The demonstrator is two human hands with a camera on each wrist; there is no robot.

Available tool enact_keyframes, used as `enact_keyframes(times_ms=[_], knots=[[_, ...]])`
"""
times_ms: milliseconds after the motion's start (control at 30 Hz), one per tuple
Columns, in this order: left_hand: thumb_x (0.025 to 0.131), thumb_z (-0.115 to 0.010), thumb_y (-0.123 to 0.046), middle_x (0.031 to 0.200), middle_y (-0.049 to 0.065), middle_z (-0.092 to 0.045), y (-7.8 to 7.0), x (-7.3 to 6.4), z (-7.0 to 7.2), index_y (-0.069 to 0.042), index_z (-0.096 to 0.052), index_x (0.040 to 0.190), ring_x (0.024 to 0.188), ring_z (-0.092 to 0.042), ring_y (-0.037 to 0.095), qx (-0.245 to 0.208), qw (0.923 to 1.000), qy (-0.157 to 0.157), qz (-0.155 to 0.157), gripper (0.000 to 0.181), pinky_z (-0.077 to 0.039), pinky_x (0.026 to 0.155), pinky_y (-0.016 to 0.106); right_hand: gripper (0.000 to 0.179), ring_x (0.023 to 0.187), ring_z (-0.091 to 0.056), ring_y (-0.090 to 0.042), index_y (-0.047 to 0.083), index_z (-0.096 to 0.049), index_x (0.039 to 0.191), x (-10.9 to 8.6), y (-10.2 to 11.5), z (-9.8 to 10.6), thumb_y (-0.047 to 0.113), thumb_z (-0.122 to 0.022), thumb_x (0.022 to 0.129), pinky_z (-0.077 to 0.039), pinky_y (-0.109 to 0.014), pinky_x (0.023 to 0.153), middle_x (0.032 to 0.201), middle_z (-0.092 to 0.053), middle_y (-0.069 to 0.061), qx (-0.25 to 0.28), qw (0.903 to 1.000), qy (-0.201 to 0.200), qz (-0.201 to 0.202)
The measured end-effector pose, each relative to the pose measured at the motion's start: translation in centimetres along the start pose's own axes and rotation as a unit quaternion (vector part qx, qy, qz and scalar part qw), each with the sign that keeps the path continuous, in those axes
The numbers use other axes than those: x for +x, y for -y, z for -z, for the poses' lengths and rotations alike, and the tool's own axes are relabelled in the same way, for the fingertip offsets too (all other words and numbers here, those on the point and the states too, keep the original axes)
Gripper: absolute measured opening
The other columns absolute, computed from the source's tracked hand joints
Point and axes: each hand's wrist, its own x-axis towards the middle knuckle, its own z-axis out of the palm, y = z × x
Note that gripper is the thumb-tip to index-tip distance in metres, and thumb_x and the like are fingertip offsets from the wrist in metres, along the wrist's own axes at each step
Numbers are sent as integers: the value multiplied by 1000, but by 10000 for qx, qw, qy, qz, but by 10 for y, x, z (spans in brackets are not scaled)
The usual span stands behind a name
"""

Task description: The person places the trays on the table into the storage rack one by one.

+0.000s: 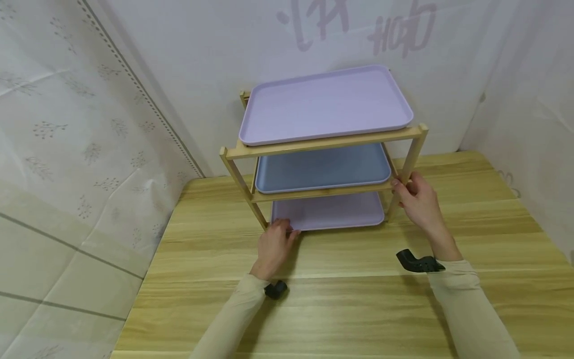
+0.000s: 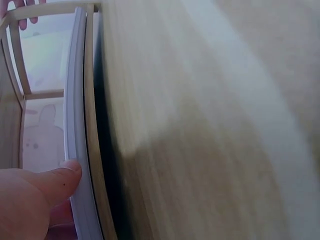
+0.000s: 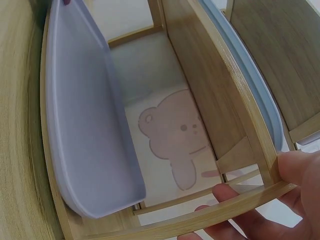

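A three-tier wooden rack [image 1: 323,144] holds a lilac tray [image 1: 327,104] on top, a blue tray [image 1: 323,169] in the middle and another lilac tray [image 1: 332,212] at the bottom. My left hand [image 1: 272,245] pinches the bottom tray's front rim near its left corner. In the left wrist view the thumb [image 2: 67,179] lies against the outside of that rim, with the other fingers mostly hidden behind it. On the rack's right side, my right hand [image 1: 419,202] grips the front post beside the middle shelf, its fingers [image 3: 240,212] wrapped around the wood.
The rack stands toward the back of a wood-grain table [image 1: 350,304]. Behind it hangs a pale sheet [image 1: 188,65] with faint lettering, and a patterned curtain [image 1: 67,149] borders the left. A black camera mount [image 1: 419,262] sticks out from the right wrist.
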Motion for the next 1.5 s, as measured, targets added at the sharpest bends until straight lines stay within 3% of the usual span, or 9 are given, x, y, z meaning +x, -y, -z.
enact_keyframes(times_ms=[267,900,1200,1367,1500], knots=[[87,-71,-34,91,8,-69,3,12,-2,-10,-67,86,71,-68,29,67,9999,54,75,24,-53,55,42,36,75,-58,9,1,-54,122,1,2,-2,29,-50,99,-53,-17,59,104,-67,-30,85,9999,65,35],[89,-69,-34,90,8,-67,5,23,-7,-11,-67,87,78,-68,34,-193,9985,316,407,22,-53,59,48,36,79,-61,3,1,-54,123,1,-3,-2,28,-50,100,-51,-15,59,104,-68,-28,113,9999,25,-16],[91,-64,-11,84,8,-64,13,21,-6,-10,-65,85,72,-66,32,-609,9977,161,-233,7,-52,60,47,35,78,-61,3,-1,-53,123,1,-7,0,25,-50,100,-51,-15,58,103,-67,-29,85,10000,46,-11],[93,-60,-8,83,9,-63,17,21,-4,-10,-63,86,71,-65,33,-422,9972,230,-576,8,-51,58,48,34,78,-62,0,-1,-54,121,1,-7,-1,25,-51,100,-53,-18,59,102,-67,-27,81,10000,42,8],[93,-59,-7,84,9,-64,18,20,-2,-11,-63,87,74,-65,33,-295,9971,362,-602,8,-52,59,48,33,77,-63,-1,-1,-54,118,-1,-4,-1,26,-51,100,-54,-20,59,100,-67,-27,66,9999,49,73]])
